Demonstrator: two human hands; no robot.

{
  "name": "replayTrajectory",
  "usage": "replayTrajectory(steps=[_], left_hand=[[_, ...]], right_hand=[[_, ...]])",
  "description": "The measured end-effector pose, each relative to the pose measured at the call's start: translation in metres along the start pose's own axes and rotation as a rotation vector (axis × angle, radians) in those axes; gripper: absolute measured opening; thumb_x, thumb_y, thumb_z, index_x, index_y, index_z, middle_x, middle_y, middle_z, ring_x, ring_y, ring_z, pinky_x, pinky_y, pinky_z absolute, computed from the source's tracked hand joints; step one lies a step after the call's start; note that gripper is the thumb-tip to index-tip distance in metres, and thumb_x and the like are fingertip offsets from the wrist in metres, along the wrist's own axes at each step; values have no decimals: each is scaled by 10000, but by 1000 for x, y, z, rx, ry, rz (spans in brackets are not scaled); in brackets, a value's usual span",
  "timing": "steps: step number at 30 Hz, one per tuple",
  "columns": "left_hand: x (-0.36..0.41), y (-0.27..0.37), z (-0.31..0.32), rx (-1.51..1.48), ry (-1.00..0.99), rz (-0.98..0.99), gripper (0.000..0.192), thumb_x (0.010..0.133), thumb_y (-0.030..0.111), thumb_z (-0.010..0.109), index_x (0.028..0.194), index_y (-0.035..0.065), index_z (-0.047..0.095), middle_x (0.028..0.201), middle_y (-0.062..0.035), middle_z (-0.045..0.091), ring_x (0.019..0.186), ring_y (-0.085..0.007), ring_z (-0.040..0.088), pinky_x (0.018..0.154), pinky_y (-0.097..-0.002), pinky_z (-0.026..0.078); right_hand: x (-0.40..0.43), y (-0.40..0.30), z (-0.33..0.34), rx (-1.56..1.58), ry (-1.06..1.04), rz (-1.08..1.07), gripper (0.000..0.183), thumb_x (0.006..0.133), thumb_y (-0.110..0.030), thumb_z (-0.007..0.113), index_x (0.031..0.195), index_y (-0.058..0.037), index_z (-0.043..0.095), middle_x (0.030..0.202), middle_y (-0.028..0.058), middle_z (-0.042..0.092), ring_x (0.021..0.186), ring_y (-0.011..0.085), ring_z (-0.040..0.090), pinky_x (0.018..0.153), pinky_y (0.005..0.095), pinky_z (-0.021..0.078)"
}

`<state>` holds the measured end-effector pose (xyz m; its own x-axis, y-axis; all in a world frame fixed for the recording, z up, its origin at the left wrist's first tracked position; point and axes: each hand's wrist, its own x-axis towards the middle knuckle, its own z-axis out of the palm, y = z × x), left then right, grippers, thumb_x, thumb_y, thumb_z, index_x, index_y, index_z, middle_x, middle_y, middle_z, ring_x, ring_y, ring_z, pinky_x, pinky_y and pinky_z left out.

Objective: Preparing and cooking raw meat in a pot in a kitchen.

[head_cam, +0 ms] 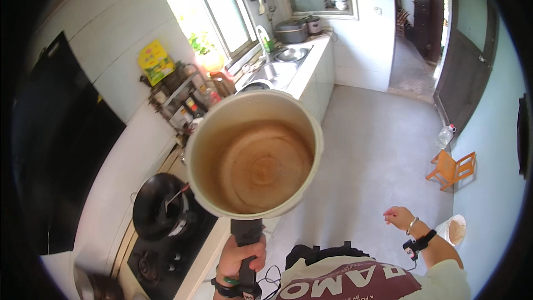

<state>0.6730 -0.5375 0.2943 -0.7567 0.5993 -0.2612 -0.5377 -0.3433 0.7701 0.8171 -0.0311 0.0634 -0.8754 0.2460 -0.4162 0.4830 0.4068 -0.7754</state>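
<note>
My left hand [243, 254] grips the long black handle [246, 233] of a metal pressure cooker pot [266, 166]. The lidless pot is held up in the air with its mouth facing me. Brownish stains cover its inner base and lower wall, and no food shows inside. Out to the right, over the floor, hangs my right hand [397, 218], with its fingers loosely curled. Nothing can be made out in it, and it is apart from the pot. Below the pot on the left, a black wok [160, 206] with a spatula [177, 196] in it sits on the gas stove [164, 264].
A sink [277, 71] with a metal basin [291, 54] is set in the counter behind the pot. Bottles crowd a seasoning rack [183, 91] under the window. A small wooden chair [452, 168], a plastic bottle [445, 136] and a white bucket [454, 230] stand along the right wall.
</note>
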Motion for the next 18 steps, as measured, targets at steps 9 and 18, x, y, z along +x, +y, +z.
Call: replayTrajectory(steps=[9,18], left_hand=[[191,0,22,136,-250,-265,234,907,85,669,1073,14,519,713,-36,526,508,-118,494,491,-281,420],[361,24,60,162,-330,-352,125,928,93,666,887,70,550,724,-18,538,550,-106,515,509,-271,413]], right_hand=[[30,70,-17,318,112,72,204,950,-119,626,1074,30,689,896,110,738,795,177,723,742,313,600],[89,40,-69,466,231,262,206,951,-50,646,1135,40,664,935,147,740,823,209,735,730,311,604]])
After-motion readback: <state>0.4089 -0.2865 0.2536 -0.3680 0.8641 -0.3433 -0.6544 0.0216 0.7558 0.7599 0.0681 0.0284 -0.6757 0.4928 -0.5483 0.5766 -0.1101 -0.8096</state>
